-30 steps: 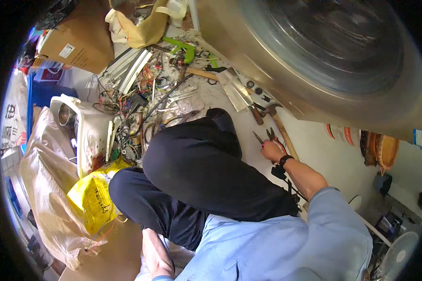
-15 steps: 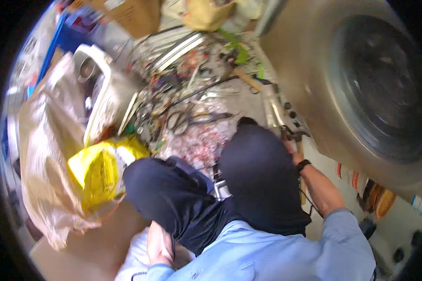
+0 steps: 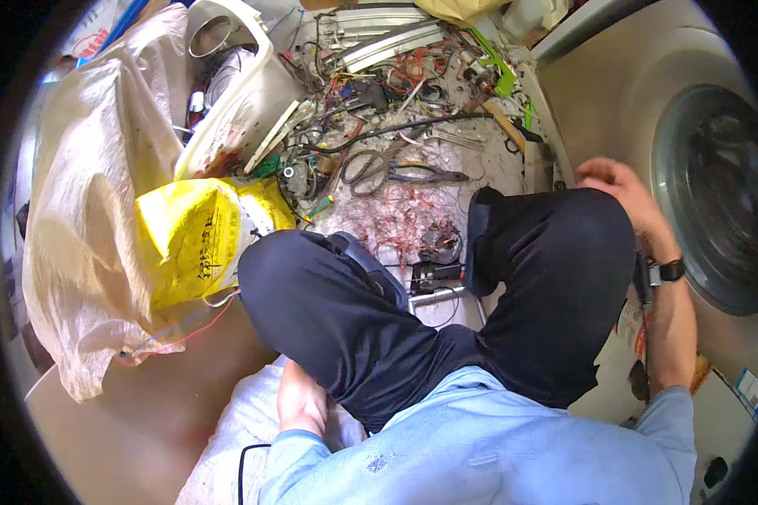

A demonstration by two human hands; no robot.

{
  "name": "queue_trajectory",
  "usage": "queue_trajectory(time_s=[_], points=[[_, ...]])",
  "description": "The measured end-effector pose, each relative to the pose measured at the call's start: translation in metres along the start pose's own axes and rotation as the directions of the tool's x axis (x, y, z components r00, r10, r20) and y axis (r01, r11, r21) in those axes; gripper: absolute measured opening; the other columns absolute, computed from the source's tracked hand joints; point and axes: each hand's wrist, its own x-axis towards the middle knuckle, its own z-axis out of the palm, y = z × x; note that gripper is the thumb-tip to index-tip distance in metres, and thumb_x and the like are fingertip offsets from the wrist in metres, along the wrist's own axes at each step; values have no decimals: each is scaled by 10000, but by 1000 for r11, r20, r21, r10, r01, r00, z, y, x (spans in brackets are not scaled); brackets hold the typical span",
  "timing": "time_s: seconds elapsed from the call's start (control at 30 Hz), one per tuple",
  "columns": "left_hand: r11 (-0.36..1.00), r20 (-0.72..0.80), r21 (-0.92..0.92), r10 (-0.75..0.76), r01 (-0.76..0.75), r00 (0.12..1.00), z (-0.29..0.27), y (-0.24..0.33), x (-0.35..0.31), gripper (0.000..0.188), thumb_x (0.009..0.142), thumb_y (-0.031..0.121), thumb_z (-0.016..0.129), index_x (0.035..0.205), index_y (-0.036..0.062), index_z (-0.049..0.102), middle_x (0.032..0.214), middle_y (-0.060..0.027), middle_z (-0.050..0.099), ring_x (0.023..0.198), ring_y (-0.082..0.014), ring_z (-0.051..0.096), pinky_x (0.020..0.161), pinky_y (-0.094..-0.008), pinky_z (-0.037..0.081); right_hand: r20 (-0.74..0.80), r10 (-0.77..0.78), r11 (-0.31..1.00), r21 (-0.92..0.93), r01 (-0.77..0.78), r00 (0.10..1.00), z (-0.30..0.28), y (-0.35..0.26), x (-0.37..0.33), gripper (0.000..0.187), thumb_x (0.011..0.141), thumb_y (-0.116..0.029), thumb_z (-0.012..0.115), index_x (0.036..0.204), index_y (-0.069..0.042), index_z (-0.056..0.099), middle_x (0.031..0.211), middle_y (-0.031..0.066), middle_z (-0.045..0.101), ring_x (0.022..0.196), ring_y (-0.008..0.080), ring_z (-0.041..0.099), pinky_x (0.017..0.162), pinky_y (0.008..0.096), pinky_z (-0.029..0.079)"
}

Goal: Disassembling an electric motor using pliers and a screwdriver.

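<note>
My right hand (image 3: 621, 192) is raised just outside my right knee, close to the round door of a front-loading washing machine (image 3: 707, 194). Its fingers are curled, and I cannot make out what they hold, if anything. My left forearm goes down beside my left thigh, whose cloth hides that hand. On the littered floor ahead lie scissors (image 3: 364, 172) and pliers (image 3: 429, 175), apart from both hands. Between my shoes sit a dark coil of wire (image 3: 440, 244) and a small black part (image 3: 436, 273) by a metal frame (image 3: 438, 296).
To the left stand a cream woven sack (image 3: 101, 185), a yellow bag (image 3: 189, 240) and a white bin (image 3: 244, 126). Wire scraps, a screwdriver (image 3: 321, 206), a wooden handle (image 3: 504, 126) and white strips (image 3: 392, 46) cover the floor.
My right hand has risen from low beside my right knee toward the washing machine's door. My right knee has swung outward, uncovering the coil between my shoes. The view has shifted.
</note>
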Motion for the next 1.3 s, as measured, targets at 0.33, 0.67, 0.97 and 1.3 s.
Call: queue_trajectory(time_s=[0.33,0.67,0.97,1.3], points=[[995,96,16,93,-95,991,-1,41,-11,315,1058,254,669,1204,-19,729,1125,-73,762,963,-152,712,864,-301,577,69,-512,755,-439,487,856,-35,-199,-14,369,1011,-212,708,1294,10,627,1032,10,642,970,106,613,886,264,524],[707,66,690,154,-157,986,66,205,-69,281,1053,291,654,1187,65,754,1124,-33,748,1026,-124,686,751,-290,614,216,-291,848,-393,356,932,161,-74,159,328,865,-264,715,1047,3,772,908,212,765,817,330,737,786,439,588],[596,108,800,-22,-74,994,141,219,35,278,979,260,697,1111,22,751,914,-30,741,814,-101,678,671,-266,581,-155,119,934,-318,-164,981,272,130,161,315,840,-256,692,947,33,758,991,311,725,962,496,705,838,540,547],[689,-395,-724,-466,45,792,81,-125,126,78,948,59,638,1017,40,669,925,-121,716,840,-270,707,709,-447,614,-16,92,975,-200,-94,996,300,91,182,351,902,-217,604,1051,62,755,1083,320,730,1080,503,689,955,546,551]])
